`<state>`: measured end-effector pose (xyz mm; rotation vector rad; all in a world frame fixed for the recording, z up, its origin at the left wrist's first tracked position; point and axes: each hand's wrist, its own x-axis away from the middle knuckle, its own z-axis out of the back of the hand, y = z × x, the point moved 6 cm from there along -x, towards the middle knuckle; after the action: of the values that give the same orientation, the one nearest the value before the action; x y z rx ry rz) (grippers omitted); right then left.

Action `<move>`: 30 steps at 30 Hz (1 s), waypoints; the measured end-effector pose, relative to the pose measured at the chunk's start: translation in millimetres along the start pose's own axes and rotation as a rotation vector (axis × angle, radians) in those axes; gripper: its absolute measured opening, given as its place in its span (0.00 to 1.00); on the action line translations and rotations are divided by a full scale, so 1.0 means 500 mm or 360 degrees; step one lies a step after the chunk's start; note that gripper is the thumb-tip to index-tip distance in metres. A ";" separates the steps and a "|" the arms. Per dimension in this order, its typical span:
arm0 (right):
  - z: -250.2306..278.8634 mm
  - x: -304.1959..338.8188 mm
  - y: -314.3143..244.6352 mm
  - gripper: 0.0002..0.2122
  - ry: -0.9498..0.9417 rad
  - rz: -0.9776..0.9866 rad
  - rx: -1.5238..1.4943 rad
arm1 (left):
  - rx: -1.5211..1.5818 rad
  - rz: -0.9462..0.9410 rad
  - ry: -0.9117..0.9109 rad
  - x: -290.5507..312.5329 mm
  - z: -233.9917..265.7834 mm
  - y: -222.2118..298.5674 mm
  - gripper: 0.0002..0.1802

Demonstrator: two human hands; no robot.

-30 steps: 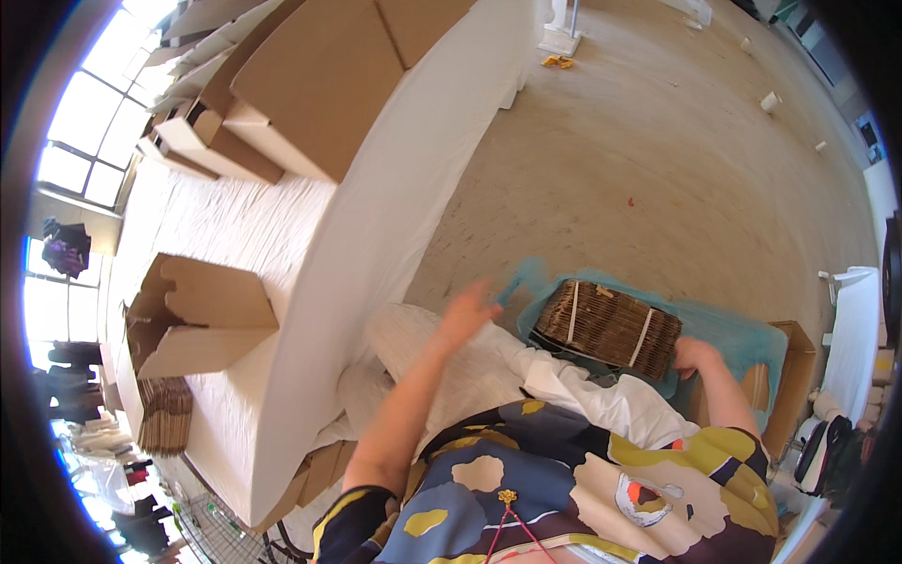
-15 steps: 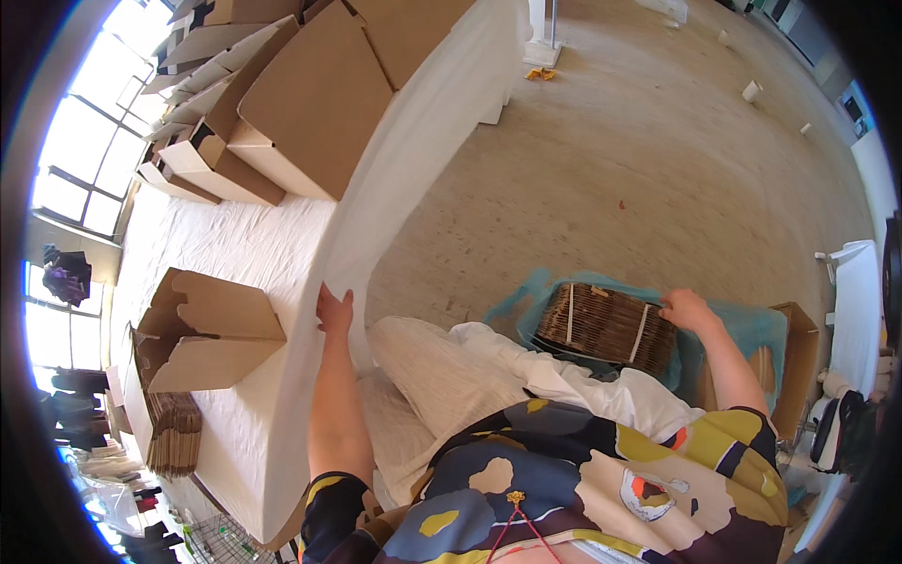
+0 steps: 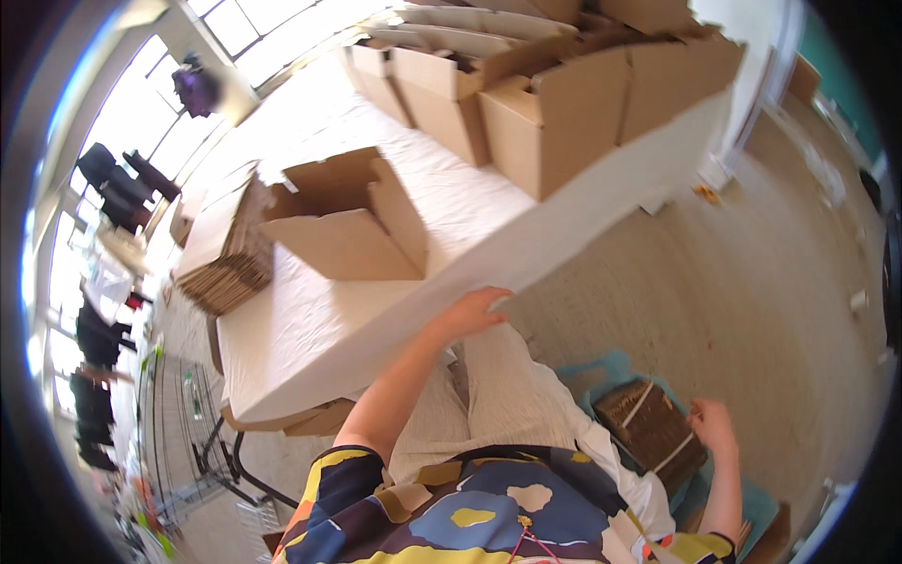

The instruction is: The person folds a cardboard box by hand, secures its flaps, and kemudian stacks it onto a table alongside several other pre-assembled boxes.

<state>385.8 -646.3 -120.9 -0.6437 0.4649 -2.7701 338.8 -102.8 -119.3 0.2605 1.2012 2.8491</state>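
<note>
My left hand (image 3: 473,313) hangs at the near edge of the cloth-covered table, fingers stretched out and nothing in them. Past it on the table stands an open brown cardboard box (image 3: 348,246), its top flaps raised. Down on the floor at my right side is a dark brown bundle (image 3: 641,414) of stacked strips, bound with white straps and lying on blue-green plastic sheeting (image 3: 615,365). My right hand (image 3: 714,430) is at the bundle's right edge with its fingers curled over it; the fingertips are partly hidden.
A white cloth (image 3: 319,315) covers the table. Flat folded cartons (image 3: 223,249) are stacked left of the open box. Several brown cartons (image 3: 573,122) stand in rows at the table's far end. A wire rack (image 3: 178,409) is at the left, and bare floor (image 3: 752,291) stretches to the right.
My view has swung left, so the table and boxes sit further right. The left hand has opened out along the table edge. My right hand remains by the bundle, slightly lower along its edge.
</note>
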 end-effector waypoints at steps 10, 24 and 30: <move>0.082 -0.078 -0.477 0.19 0.0161 0.0993 -0.0246 | 0.0065 -0.0196 0.2193 0.416 0.345 0.156 0.13; 0.049 -0.183 -1.085 0.60 -0.0009 0.1532 -0.0896 | 0.1205 -0.0178 0.1806 0.381 0.483 -0.228 0.46; -0.007 -0.218 -1.139 0.63 0.0041 0.1624 -0.1261 | 0.0710 -0.0189 0.1380 0.366 0.437 -0.183 0.42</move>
<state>378.6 -89.4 41.0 -0.3361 1.4354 -1.5733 192.8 134.1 -9.3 -1.1028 1.8627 2.5719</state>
